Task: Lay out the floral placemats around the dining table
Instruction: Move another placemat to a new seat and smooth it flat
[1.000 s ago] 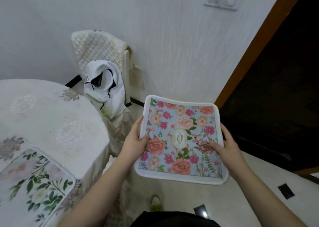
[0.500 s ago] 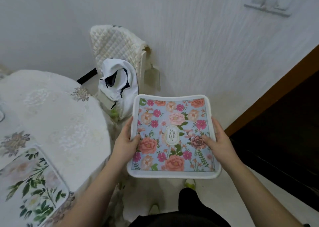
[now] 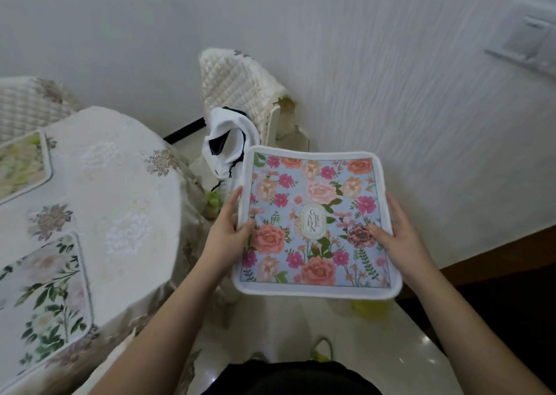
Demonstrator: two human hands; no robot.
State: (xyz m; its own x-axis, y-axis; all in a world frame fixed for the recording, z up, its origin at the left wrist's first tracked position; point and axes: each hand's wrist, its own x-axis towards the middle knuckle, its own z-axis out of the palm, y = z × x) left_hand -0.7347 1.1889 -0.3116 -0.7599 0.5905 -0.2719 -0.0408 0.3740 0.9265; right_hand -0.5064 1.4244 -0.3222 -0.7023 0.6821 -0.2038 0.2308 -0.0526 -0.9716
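While the left hand (image 3: 230,232) and right hand (image 3: 397,235) each pinch a side edge, the blue floral placemat (image 3: 316,223) is kept flat, ready, presumably, for the counter (image 3: 120,190), where two placemats (image 3: 45,298) already lie.

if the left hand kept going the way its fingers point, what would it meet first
Probably the white bag hanging on the chair; the left hand points up along the placemat edge toward it, though depth is unclear.

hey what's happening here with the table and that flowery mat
A person is setting out placemats. The left hand and right hand each hold a side of a blue floral placemat, held in the air beside the round dining table, not yet laid down. Two placemats already lie on the table: a white leafy one near the person and another farther back.
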